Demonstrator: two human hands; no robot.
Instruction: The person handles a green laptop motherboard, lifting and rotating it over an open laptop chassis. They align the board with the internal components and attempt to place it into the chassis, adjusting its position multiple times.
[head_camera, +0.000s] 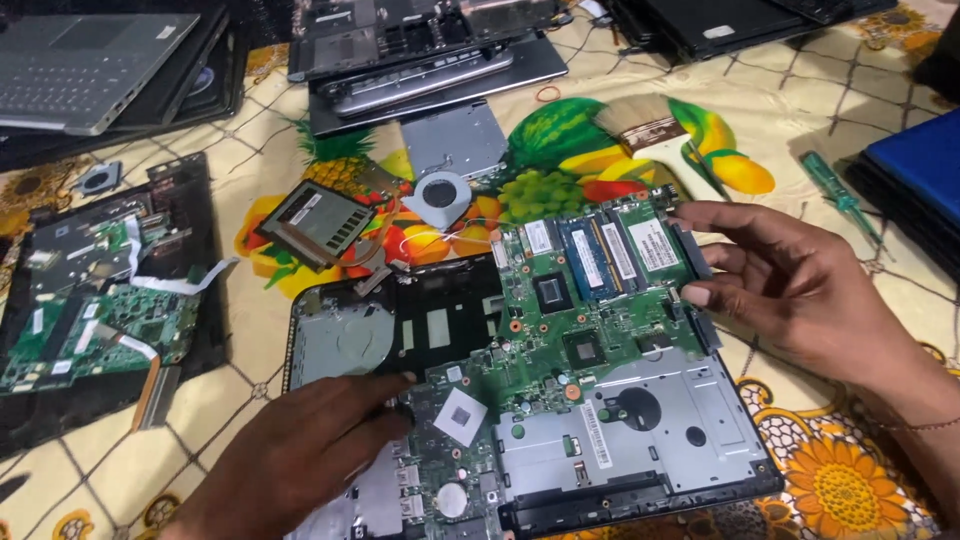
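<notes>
A green laptop motherboard (560, 330) lies in an open black laptop base (640, 470) at the middle of the desk (860, 110). The left hand (300, 450) rests on the board's near left part; the right hand (790, 280) touches its far right edge. Behind the board lie a copper heat pipe with a round fan (440, 195) and a wooden-handled paintbrush (650, 125). A green-handled screwdriver (835, 190) lies to the right. Another opened laptop (90, 300) lies at the left.
</notes>
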